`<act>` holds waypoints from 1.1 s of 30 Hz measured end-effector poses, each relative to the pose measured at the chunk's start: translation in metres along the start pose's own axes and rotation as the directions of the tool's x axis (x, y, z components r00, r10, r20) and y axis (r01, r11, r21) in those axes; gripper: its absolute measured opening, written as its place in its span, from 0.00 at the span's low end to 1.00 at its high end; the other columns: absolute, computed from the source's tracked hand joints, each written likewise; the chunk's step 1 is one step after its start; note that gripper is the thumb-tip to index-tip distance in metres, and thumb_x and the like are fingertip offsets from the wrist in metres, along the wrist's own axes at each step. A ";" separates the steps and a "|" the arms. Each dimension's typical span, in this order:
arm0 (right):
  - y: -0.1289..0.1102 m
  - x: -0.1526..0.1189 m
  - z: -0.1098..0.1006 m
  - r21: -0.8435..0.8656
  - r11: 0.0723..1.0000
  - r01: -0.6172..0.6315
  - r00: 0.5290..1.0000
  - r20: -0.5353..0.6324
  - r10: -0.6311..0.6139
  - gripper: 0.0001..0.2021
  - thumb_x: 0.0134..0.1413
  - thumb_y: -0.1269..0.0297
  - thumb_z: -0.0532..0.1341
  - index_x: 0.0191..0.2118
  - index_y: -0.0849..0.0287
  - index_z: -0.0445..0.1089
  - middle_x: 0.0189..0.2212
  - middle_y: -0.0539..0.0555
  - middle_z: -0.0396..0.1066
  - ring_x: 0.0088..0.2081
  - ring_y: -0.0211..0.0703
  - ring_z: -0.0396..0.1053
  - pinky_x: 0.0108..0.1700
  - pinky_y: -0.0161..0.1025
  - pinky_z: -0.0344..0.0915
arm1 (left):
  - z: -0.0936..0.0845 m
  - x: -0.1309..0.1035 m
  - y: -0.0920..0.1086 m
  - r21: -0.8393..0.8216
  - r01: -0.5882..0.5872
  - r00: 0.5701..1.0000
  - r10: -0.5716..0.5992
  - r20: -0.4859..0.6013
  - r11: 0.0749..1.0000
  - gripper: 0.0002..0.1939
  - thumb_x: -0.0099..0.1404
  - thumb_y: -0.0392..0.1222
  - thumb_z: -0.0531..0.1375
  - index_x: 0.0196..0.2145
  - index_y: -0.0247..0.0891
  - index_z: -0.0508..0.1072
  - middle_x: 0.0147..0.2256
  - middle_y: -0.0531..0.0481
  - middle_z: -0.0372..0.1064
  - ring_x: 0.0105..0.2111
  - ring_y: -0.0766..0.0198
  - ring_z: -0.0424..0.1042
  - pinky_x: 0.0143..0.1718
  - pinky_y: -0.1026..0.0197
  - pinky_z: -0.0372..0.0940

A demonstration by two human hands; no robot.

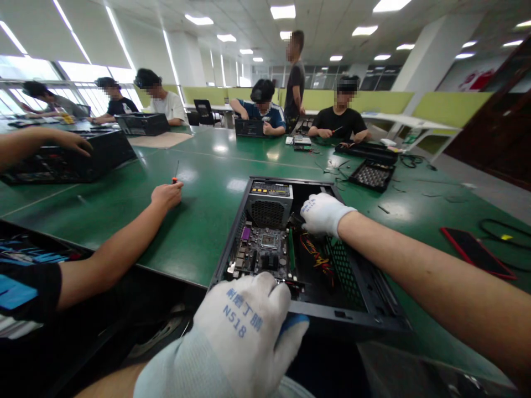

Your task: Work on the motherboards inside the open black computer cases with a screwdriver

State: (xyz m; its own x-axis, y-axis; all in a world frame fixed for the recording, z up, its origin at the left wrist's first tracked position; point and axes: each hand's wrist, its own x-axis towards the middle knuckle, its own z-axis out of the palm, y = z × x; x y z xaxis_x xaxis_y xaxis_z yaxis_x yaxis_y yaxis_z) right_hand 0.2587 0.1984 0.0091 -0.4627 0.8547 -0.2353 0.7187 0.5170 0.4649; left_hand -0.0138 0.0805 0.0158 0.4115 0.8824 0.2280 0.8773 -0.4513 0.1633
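An open black computer case (360, 316) lies on its side in front of me. Inside it are a silver power supply (270, 207), a motherboard (269, 257) with a green memory stick (291, 249), and a bundle of coloured cables (317, 257). My left hand (249, 323), in a white work glove, is closed over the case's near edge, its thumb on the outer side. My right hand (323, 214), gloved too, reaches into the case beside the power supply. Its fingers are curled, and what they hold is hidden; something dark shows at their tips.
On the left, a neighbour's hand (166, 196) holds a screwdriver (175, 179) near another open case (103, 152). A tray of small parts (372, 174) and a red-edged black panel (477, 251) lie on the green table (199, 221) at right. Several people work across it.
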 end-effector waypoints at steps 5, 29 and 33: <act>0.004 -0.007 0.000 0.046 0.998 -0.037 0.994 -0.105 0.042 0.21 0.61 0.50 0.60 0.42 0.63 0.82 0.43 0.69 0.80 0.53 0.63 0.71 0.53 0.52 0.63 | 0.009 -0.027 0.080 0.030 -0.137 0.991 0.137 0.011 0.990 0.11 0.71 0.50 0.57 0.44 0.46 0.76 0.40 0.46 0.76 0.42 0.54 0.78 0.43 0.54 0.72; 0.029 -0.030 0.022 0.615 0.776 0.141 0.880 -0.437 0.185 0.22 0.67 0.48 0.58 0.48 0.62 0.78 0.46 0.61 0.79 0.48 0.51 0.72 0.51 0.42 0.64 | 0.101 0.145 0.039 0.227 -0.254 0.744 0.040 0.667 0.940 0.33 0.58 0.41 0.69 0.61 0.33 0.70 0.59 0.32 0.72 0.57 0.44 0.74 0.57 0.51 0.71; 0.030 -0.032 0.023 0.641 0.745 0.185 0.860 -0.472 0.193 0.21 0.67 0.48 0.58 0.47 0.62 0.78 0.45 0.61 0.78 0.46 0.51 0.73 0.50 0.43 0.65 | 0.097 0.143 0.043 0.283 -0.258 0.731 -0.006 0.682 0.924 0.29 0.58 0.42 0.69 0.57 0.33 0.74 0.57 0.31 0.73 0.54 0.43 0.76 0.55 0.50 0.72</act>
State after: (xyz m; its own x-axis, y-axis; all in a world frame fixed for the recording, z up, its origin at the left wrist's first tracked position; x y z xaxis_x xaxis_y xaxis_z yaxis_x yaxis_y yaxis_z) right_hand 0.3068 0.1872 0.0110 -0.5045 0.8131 0.2905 0.7824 0.5728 -0.2444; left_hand 0.1065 0.2004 -0.0377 0.4644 0.7382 -0.4893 0.7744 -0.6065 -0.1800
